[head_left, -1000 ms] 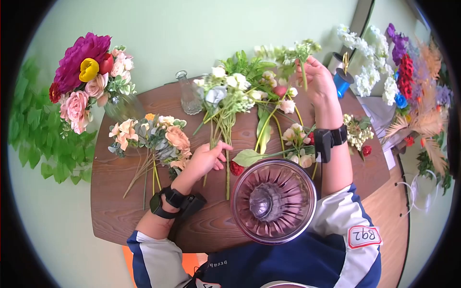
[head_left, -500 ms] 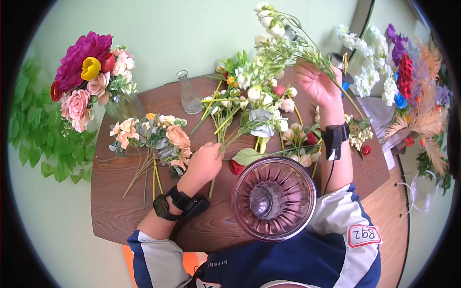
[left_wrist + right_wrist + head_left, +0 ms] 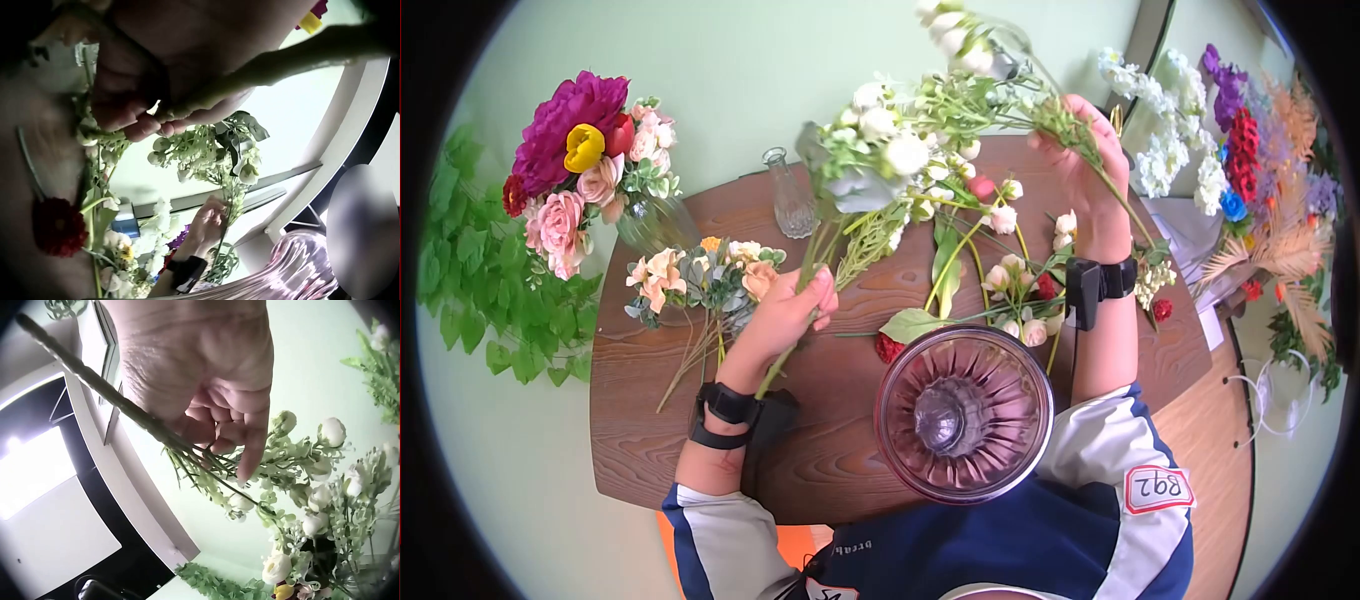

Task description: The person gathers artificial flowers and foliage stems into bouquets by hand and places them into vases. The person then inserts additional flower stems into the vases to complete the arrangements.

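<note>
My left hand (image 3: 795, 305) grips the stems of a spray of white artificial flowers with a grey-green leaf (image 3: 865, 190), raised above the table. The lower stem (image 3: 275, 65) runs back past the wrist in the left wrist view. Over the back right of the table, my right hand (image 3: 1088, 155) pinches a leafy white-flower branch (image 3: 960, 45). Its thick green stem (image 3: 106, 390) slants past the palm in the right wrist view. The two flower heads come close together and partly overlap in the head view. A purple ribbed glass vase (image 3: 965, 415) stands near my body.
On the wooden table (image 3: 650, 400) lie peach flowers (image 3: 665, 280), white roses (image 3: 1002, 220) and a red flower (image 3: 888, 347). A small clear bottle (image 3: 788, 195) stands at the back. A full bouquet (image 3: 570, 180) is left; hanging flowers (image 3: 1165, 125) are right.
The right hand now holds up a white-flower branch after turning it upright. The left hand has lifted its white spray off the table, up and leftward, towards the right hand's branch.
</note>
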Demonstrator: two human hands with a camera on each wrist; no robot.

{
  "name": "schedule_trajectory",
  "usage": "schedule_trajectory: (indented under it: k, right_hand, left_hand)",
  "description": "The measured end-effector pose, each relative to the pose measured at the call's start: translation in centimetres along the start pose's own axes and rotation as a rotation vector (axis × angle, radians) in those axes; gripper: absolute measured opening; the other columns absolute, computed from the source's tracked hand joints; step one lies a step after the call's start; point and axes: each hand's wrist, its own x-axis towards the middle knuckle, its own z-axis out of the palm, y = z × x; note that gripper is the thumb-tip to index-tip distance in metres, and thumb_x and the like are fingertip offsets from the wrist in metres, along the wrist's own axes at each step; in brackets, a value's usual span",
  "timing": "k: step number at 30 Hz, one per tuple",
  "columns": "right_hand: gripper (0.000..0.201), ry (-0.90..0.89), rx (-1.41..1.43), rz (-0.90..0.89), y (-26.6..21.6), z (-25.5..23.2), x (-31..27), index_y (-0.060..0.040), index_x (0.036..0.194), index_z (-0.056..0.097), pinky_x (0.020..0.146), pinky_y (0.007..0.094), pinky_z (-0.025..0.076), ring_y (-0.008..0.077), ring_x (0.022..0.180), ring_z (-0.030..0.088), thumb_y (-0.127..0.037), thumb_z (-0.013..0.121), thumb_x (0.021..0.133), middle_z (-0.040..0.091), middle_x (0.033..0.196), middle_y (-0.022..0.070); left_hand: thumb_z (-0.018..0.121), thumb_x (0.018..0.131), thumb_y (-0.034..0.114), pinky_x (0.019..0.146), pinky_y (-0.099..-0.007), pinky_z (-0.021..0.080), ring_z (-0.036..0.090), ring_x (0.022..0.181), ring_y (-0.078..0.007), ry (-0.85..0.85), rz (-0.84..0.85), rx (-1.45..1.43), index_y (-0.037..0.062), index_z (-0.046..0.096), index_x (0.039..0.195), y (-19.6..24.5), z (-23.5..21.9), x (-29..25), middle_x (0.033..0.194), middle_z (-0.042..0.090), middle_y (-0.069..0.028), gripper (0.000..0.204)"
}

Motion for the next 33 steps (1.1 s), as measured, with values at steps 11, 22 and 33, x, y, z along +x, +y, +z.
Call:
schedule_trajectory:
  k: [11, 22, 33]
  right_hand:
    - [0.023, 0.445, -0.257, -0.314, 0.6, -0.6, 0.2, 0.0047, 0.092, 0.06, 0.078, 0.0317, 0.048, 0.0196, 0.082, 0.062, 0.001, 0.042, 0.079, 0.064, 0.087, 0.0093]
    - [0.02, 0.187, -1.48, -0.001, 5.0, -3.6, -0.6, -0.0004, 0.08, 0.064, 0.061, 0.0321, 0.046, 0.0262, 0.062, 0.057, 0.001, 0.05, 0.066, 0.059, 0.071, 0.0156]
    - [0.027, 0.024, -1.426, 0.686, 7.5, -5.9, -2.0, -0.0036, 0.098, 0.064, 0.072, 0.0318, 0.047, 0.0237, 0.078, 0.061, -0.005, 0.058, 0.072, 0.065, 0.089, 0.0158]
  left_hand:
    - [0.038, 0.094, 0.043, 0.047, -0.0226, 0.028, 0.03, 0.053, -0.0108, -0.193, 0.072, -0.345, 0.0121, 0.032, 0.068, 3.7, -1.9, -2.3, 0.056, 0.03, 0.0006, 0.041]
    - [0.036, 0.094, 0.042, 0.044, -0.0253, 0.028, 0.032, 0.049, -0.0134, -0.285, 0.267, -0.289, 0.0118, 0.033, 0.068, 5.2, -2.1, -3.1, 0.053, 0.031, -0.0003, 0.04]
    - [0.034, 0.093, 0.045, 0.039, -0.024, 0.024, 0.026, 0.048, -0.0118, -0.152, 0.416, -0.123, 0.0125, 0.033, 0.068, 7.2, -1.6, -4.8, 0.052, 0.027, 0.0006, 0.042]
